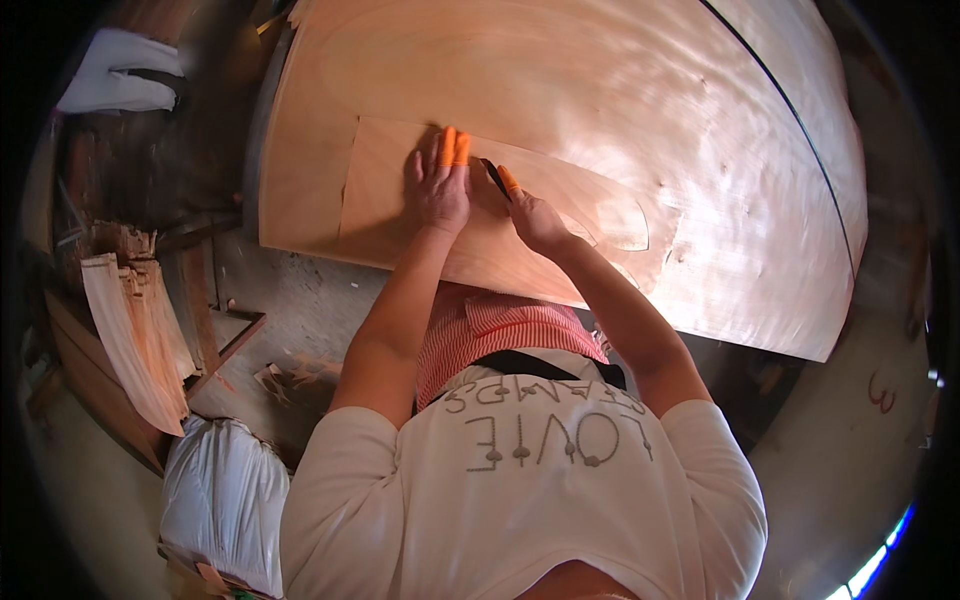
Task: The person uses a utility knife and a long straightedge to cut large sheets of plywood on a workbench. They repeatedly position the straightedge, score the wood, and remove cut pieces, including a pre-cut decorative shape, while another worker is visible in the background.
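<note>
A thin rectangular piece of wood veneer (390, 215) lies on a much larger veneer sheet (480, 60). My left hand (443, 187) rests on the smaller piece with its fingers stretched out, orange covers on two of them. To its right, my right hand (537, 218) is closed round a slim black knife-like tool (492, 176), whose tip points up and left toward the left fingertips. An orange cover sits on a finger of this hand too. Whether the tool's tip touches the veneer is too small to tell. Curved lines show on the veneer right of my right hand.
A dark cord-like line (790, 105) crosses the large sheet at the right. Torn veneer strips (140, 335) stand at the left, above a stuffed white sack (225, 500). Scraps (285, 380) litter the floor. White cloth-like material (120, 75) lies at the far left.
</note>
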